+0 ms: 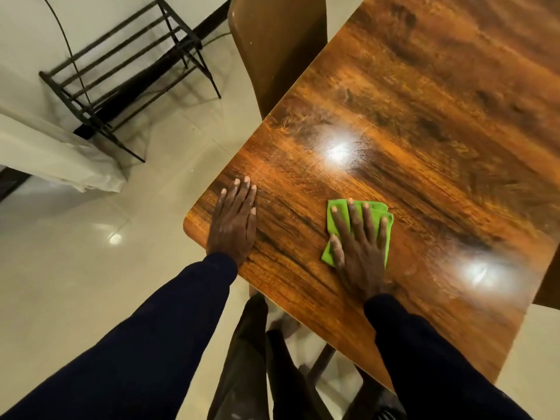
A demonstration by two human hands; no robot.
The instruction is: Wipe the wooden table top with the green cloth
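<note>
The glossy wooden table top (409, 122) fills the right half of the view, its rounded near-left corner pointing toward me. A folded green cloth (374, 209) lies flat on the wood near that corner. My right hand (359, 247) presses on the cloth with its fingers spread and straight, covering most of it. My left hand (233, 222) rests flat on the bare wood by the table's left edge, fingers straight and together, holding nothing. Both arms are in dark sleeves.
A brown chair back (272, 47) stands against the table's far left edge. A black metal rack (121, 71) stands on the pale tiled floor at the upper left, beside a white sheet (54, 153). My legs show below the table's near edge.
</note>
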